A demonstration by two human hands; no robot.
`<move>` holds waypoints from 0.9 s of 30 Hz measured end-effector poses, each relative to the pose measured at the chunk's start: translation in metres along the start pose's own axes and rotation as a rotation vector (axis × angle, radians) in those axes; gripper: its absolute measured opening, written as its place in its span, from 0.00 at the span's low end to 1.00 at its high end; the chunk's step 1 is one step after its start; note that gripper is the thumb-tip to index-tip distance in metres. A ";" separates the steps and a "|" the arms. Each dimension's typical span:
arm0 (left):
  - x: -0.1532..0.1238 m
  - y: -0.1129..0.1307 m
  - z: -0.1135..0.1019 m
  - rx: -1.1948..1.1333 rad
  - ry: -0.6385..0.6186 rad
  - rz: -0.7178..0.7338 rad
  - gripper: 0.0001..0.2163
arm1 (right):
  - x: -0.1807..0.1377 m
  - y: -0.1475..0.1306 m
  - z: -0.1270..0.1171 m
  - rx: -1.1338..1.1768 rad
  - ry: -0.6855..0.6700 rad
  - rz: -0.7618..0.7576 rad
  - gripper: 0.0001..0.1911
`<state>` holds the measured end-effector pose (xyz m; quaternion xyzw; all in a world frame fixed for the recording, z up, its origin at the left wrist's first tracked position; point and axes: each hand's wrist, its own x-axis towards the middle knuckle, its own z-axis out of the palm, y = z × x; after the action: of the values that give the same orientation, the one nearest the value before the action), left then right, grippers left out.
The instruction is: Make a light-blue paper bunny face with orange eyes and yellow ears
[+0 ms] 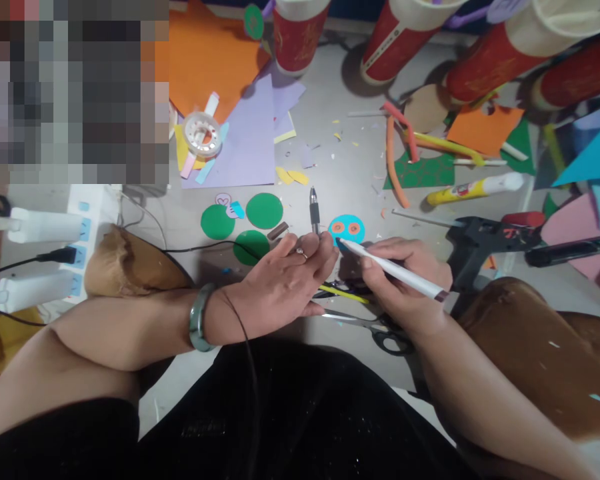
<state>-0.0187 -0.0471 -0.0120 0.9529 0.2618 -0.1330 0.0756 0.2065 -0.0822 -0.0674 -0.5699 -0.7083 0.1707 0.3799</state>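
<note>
My right hand (405, 273) grips a white marker (400, 273), its tip at the lower edge of a blue paper oval (350, 239) that bears two orange circles. My left hand (285, 280) lies with fingers stretched out, fingertips beside the oval's left edge. A black pen (315, 208) points away from me, its near end hidden behind the left fingers. Left of that hand are green paper circles (264, 211) and a small purple-and-blue paper cutout (230, 205). Scissors (393, 341) and a yellow strip (347, 294) lie partly under and between my hands.
Red paper cups (300, 37) stand along the back. A hot glue gun (473, 247) and a glue stick (473, 189) lie at right. Tape (203, 135) rests on purple paper (250, 147). A power strip (93, 233) with plugs and cables is at left.
</note>
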 end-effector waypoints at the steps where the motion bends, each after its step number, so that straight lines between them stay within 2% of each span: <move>1: 0.000 0.000 0.000 -0.001 0.001 0.002 0.41 | 0.000 0.000 0.001 -0.003 -0.007 0.006 0.05; 6: 0.001 -0.001 -0.001 -0.004 0.001 0.006 0.40 | 0.001 -0.001 0.002 -0.005 -0.014 0.037 0.05; 12: 0.000 0.000 -0.003 -0.010 -0.043 -0.002 0.40 | 0.000 -0.001 -0.001 -0.016 0.099 0.062 0.05; 19: 0.000 0.000 -0.003 -0.002 -0.036 0.002 0.40 | 0.001 -0.004 -0.003 -0.004 0.058 0.056 0.05; 27: 0.000 -0.001 -0.002 -0.014 -0.030 -0.002 0.40 | -0.002 0.000 -0.003 -0.037 0.084 0.081 0.05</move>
<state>-0.0185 -0.0461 -0.0097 0.9500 0.2623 -0.1457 0.0862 0.2087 -0.0851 -0.0659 -0.6118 -0.6710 0.1489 0.3915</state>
